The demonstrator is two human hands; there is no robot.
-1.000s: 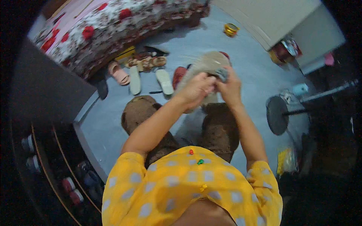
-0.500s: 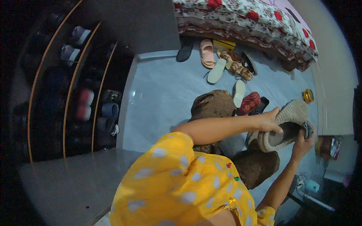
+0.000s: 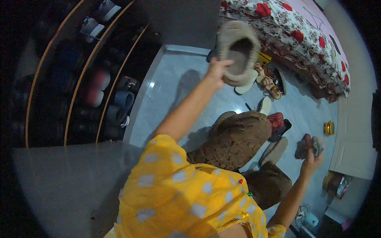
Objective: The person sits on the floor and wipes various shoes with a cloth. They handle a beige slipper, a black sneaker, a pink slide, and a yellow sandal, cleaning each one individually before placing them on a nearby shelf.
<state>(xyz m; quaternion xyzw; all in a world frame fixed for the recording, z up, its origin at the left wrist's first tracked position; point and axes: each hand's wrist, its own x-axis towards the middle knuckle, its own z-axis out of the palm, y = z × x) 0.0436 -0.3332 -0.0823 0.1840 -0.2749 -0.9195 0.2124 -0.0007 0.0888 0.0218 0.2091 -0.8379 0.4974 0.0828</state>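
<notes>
My left hand is raised at arm's length, gripping a beige knitted slipper by its side edge, thumb inside the opening. The slipper's opening faces me, and it hides part of the footwear behind it. On the right, my right hand is closed around a crumpled grey-green cloth. Beside that cloth is a dark and reddish object; whether the hand touches it I cannot tell. A similar beige slipper lies on the floor by my knee.
An open shoe rack with several shoes stands at left. Several sandals, a white insole-like piece and a red patterned shoe lie on the floor. A bed with a floral cover is beyond. A golden tin sits by the right wall.
My left hand has carried the slipper from the right, up and left toward the rack side. My right hand has let go of the slipper and lowered slightly, keeping the cloth. The view has turned.
</notes>
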